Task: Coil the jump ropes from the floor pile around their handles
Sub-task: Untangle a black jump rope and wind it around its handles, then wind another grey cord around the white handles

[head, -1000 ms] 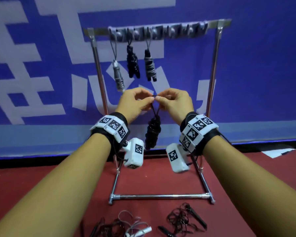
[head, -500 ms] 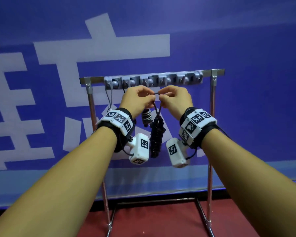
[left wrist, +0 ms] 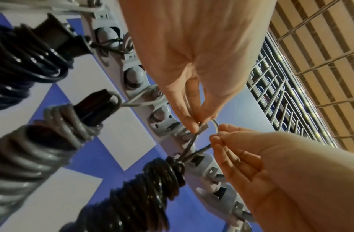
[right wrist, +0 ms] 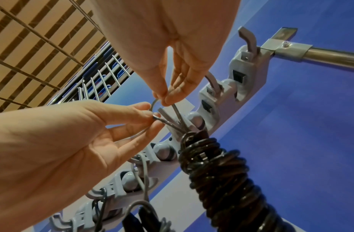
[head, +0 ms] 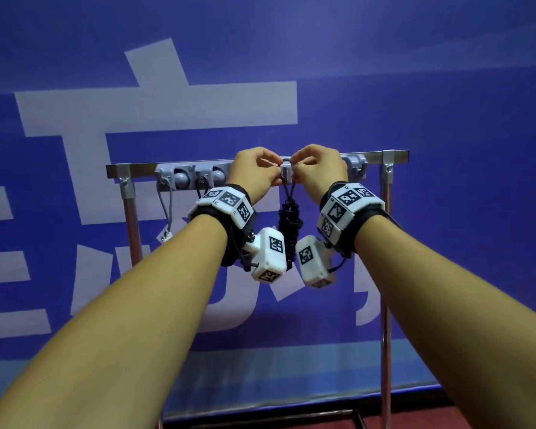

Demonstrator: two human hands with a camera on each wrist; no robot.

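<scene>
A black jump rope (head: 288, 230) coiled tightly around its handles hangs between my wrists. Its thin top loop (left wrist: 215, 125) is pinched on one side by my left hand (head: 277, 168) and on the other by my right hand (head: 294, 167). Both hands are raised to the grey hook strip (head: 198, 178) on the rack's top bar. In the left wrist view, my left hand (left wrist: 198, 125) pinches the loop right at a hook, with the black coil (left wrist: 152, 188) below. In the right wrist view, my right hand (right wrist: 165, 100) spreads the loop (right wrist: 155, 102) over a hook. The floor pile is out of view.
A grey coiled rope (left wrist: 33, 149) and another black coiled rope (left wrist: 23, 55) hang from hooks to the left. A grey cord (head: 167, 212) hangs from the leftmost hook. The rack's right post (head: 386, 305) stands near my right forearm. A blue banner (head: 446, 119) hangs behind.
Both hands have lifted the black coiled rope from mid-rack height up to the hook strip. My head has tilted up, so the floor pile has left the view.
</scene>
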